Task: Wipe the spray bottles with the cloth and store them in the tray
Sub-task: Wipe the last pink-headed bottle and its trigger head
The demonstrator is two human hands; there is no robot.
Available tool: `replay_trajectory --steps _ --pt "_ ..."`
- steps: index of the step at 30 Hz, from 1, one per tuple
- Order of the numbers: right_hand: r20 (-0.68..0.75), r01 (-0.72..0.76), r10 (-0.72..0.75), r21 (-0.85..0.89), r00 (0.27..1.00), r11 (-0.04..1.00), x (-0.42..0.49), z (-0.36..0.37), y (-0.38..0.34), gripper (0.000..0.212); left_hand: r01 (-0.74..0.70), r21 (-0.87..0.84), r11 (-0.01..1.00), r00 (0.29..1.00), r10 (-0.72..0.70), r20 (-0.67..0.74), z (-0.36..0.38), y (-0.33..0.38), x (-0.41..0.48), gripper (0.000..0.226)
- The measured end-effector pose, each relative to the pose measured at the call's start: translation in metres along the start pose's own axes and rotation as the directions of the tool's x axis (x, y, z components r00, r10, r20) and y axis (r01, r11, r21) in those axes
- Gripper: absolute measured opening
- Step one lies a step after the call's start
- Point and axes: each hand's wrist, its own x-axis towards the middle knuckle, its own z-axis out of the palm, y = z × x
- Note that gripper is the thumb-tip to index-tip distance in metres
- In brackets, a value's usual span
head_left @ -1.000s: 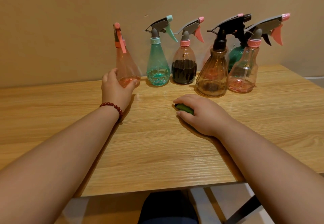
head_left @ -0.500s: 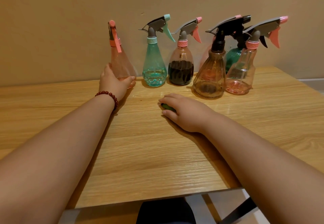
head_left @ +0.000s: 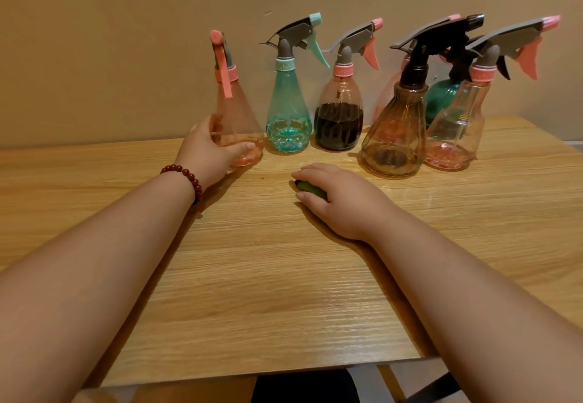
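Wooden table [head_left: 284,292] against tan wall [head_left: 120,40], left grip [head_left: 206,152] round pink bottle [head_left: 236,109], right grip [head_left: 342,202] clutching green cloth [head_left: 310,189].

Both forearms are bare, uncovered along all the length that shows. Around the left wrist goes a bracelet of round dark red beads [head_left: 191,177], a single string; the beads are glossy and all of about the same size. The left hand [head_left: 208,150] and the right hand [head_left: 339,202] are bare as well. The thumbnail of the right hand is short and plain. At the bottom middle, a dark, nearly black garment [head_left: 303,387] covers the person's legs.
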Motion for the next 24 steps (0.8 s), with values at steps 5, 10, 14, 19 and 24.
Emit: replay_trajectory --steps 5,10,14,19,24 --pt "-0.057 -0.016 0.018 0.026 0.998 1.000 -0.006 -0.002 -0.003 0.041 -0.055 -0.067 0.996 0.998 0.055 0.002 -0.007 0.007 -0.028 0.072" --pt "-0.165 -0.044 0.064 0.120 0.984 0.992 -0.012 -0.004 -0.002 0.039 -0.022 -0.290 0.957 0.996 0.048 0.081 -0.012 0.012 -0.051 0.058" --pt "-0.325 -0.051 0.146 0.283 0.934 0.958 -0.017 -0.008 0.000 0.036 0.121 -0.638 0.761 0.970 0.045 0.237 -0.009 0.021 -0.062 0.082" --pt "-0.513 0.032 0.225 0.444 0.828 0.895 -0.020 -0.012 0.001 0.035 0.074 -0.726 0.684 0.949 0.176 0.263 0.015 0.033 -0.076 0.053" --pt "-0.565 0.113 0.247 0.526 0.787 0.843 -0.020 -0.014 -0.002 0.035 0.110 -0.788 0.606 0.920 0.239 0.312 0.031 0.032 -0.082 0.052"
